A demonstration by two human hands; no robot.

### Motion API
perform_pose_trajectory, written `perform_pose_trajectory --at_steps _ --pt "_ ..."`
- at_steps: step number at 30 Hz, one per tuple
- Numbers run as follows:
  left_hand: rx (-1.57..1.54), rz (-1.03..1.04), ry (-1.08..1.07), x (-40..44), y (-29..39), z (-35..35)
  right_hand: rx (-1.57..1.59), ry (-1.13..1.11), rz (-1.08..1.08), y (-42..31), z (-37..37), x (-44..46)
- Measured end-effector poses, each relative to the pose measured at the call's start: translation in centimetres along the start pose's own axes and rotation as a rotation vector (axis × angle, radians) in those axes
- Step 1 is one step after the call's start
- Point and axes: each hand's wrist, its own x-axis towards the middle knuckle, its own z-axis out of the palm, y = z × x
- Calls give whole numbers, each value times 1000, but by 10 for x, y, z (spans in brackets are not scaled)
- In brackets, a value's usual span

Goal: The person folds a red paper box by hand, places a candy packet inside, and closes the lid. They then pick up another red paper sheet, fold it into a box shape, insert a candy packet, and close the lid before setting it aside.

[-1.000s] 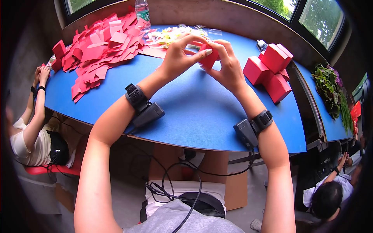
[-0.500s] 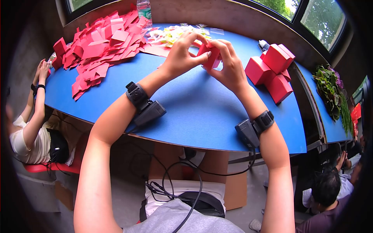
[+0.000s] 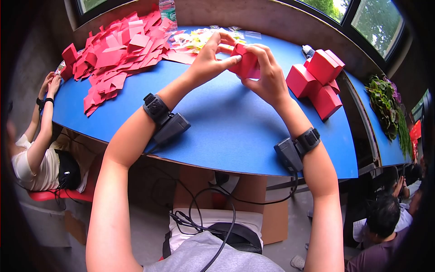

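Above the blue table (image 3: pixel 217 127), both my hands are around a small red paper box (image 3: pixel 245 63). My left hand (image 3: pixel 213 56) has its thumb and fingers on the box's left side. On the other side, my right hand (image 3: pixel 268 75) grips it with the thumb below and fingers along the right edge. The far faces of the box are hidden by my fingers. To the right stands a stack of folded red boxes (image 3: pixel 315 81). A heap of flat red paper pieces (image 3: pixel 122 52) covers the table's left part.
Small wrapped packets (image 3: pixel 199 40) lie at the back, near a water bottle (image 3: pixel 167 13). Another person's hands (image 3: pixel 50 84) are at the left end. Leafy plants (image 3: pixel 385 106) lie on a second table at right. Black cables (image 3: pixel 195 204) hang over my lap.
The box has turned in my hands and shows more of its face. My left hand has shifted slightly left, its thumb farther up the box. My right hand has barely moved.
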Motion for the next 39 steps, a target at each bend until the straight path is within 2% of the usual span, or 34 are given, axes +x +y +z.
perform_pose_trajectory --at_steps 5,21,26,29,34,39 --pt "-11 -63 -79 3 -5 -4 15 -6 3 -1 0 0" --pt "-156 -169 -46 2 -3 -4 60 -7 12 -1 0 0" --pt "-122 -75 -50 3 -5 -4 41 6 10 -1 -1 0" --pt "-135 -144 -48 3 -1 -8 54 -8 20 -1 -1 0" --pt "-266 -113 -72 5 1 -13 53 7 1 -1 -1 0" --pt "-52 17 -43 8 1 -12 60 22 -10 -3 -1 1"
